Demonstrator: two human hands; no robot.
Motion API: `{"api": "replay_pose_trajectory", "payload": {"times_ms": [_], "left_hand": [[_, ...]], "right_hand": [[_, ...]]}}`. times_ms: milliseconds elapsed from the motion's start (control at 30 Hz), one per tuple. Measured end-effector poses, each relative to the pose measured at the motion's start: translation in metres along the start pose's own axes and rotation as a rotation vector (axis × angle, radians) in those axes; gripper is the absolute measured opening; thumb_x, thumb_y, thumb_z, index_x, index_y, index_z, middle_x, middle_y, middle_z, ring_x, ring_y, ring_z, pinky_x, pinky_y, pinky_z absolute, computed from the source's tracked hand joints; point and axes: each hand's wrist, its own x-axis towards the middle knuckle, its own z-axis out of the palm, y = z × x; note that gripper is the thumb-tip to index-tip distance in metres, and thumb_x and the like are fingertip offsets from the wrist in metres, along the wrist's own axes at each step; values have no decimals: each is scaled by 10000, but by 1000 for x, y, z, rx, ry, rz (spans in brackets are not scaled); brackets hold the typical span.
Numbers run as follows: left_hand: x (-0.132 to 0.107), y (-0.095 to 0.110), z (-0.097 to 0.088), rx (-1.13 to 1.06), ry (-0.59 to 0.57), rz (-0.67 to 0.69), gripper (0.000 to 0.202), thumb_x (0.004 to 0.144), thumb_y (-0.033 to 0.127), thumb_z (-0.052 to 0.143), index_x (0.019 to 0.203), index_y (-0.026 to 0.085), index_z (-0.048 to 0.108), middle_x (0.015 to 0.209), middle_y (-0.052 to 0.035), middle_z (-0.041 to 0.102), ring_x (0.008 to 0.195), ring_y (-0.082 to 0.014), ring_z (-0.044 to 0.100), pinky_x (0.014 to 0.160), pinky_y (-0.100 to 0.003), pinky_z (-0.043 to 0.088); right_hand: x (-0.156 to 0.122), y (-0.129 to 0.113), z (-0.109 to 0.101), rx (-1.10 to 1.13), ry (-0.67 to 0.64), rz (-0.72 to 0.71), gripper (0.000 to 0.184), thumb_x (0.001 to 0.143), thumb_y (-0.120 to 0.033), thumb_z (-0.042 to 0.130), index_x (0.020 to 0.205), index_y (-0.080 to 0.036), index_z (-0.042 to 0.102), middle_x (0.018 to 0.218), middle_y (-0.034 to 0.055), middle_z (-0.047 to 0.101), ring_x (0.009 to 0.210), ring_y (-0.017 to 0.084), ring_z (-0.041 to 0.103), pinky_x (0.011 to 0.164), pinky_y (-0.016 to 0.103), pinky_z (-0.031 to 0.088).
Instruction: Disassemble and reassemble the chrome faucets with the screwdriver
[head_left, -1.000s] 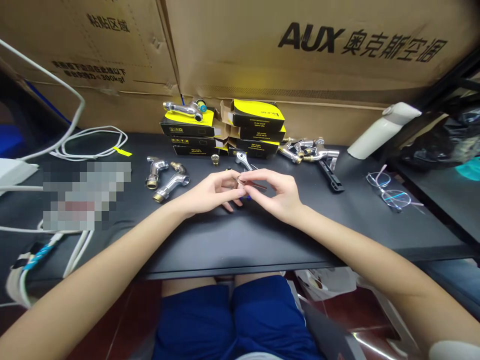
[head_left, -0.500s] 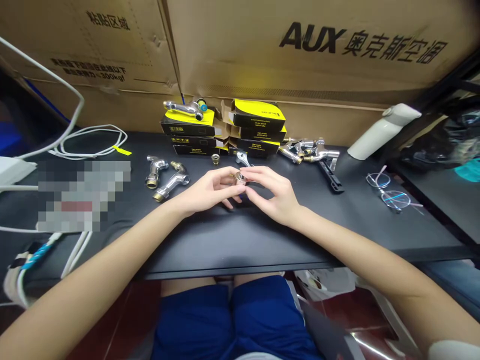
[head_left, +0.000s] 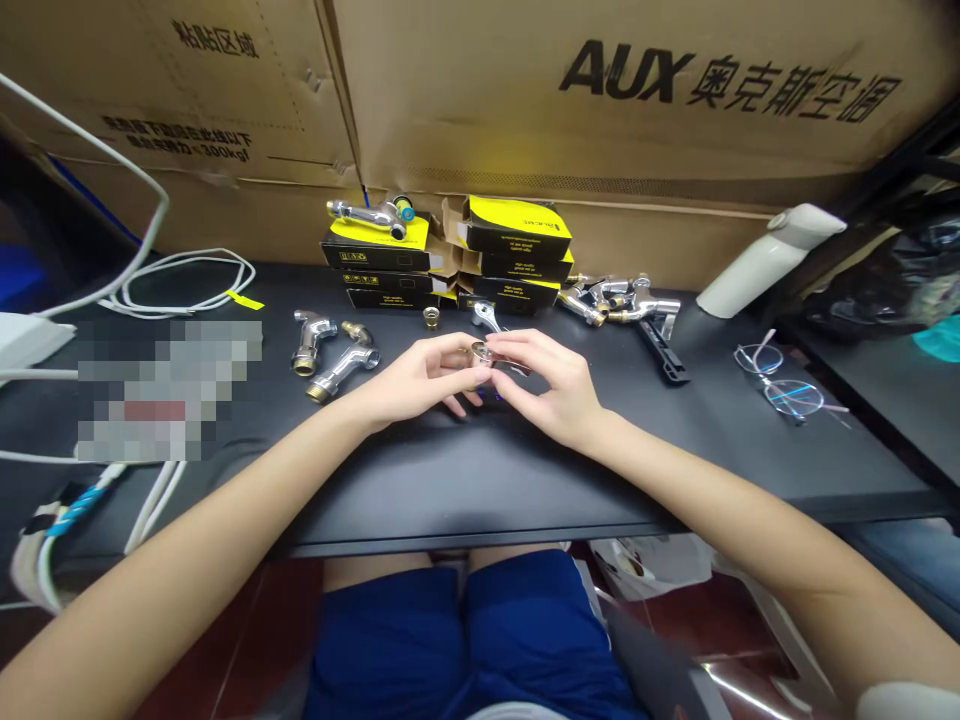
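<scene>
Chrome fitting (head_left: pixel 481 352) higher between both hands (head_left: pixel 442 380)

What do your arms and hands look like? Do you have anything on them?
My left arm and right arm are bare and smooth, and so are my left hand and right hand: no gloves, watch or bracelet show. A white patch by the right arm may be a sleeve edge.

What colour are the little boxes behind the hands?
The boxes are bright yellow on top and black on the sides; the head view shows them best.
</scene>
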Motion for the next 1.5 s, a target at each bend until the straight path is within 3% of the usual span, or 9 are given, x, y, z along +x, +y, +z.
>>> {"api": "replay_pose_trajectory", "payload": {"times_ms": [767, 1500], "left_hand": [[1, -2, 0, 14, -7, 7, 341, 857, 440, 659, 1041, 165, 576, 899, -33, 657, 784, -160, 672, 637, -272, 594], [1, -2, 0, 21, 4, 1, 365, 847, 450, 667, 1070, 173, 582, 881, -24, 661, 773, -161, 673, 635, -278, 587]], "right_hand": [[0, -3, 1, -64, 82, -67, 157, 906, -188, 599, 1003, -190, 722, 1032, 104, 745, 938, 186, 712, 856, 350, 601], [-1, -2, 1, -91, 31, -24, 161, 915, -218, 582, 1006, -198, 713, 1056, 105, 733, 972, 191, 701, 877, 365, 594]]}}
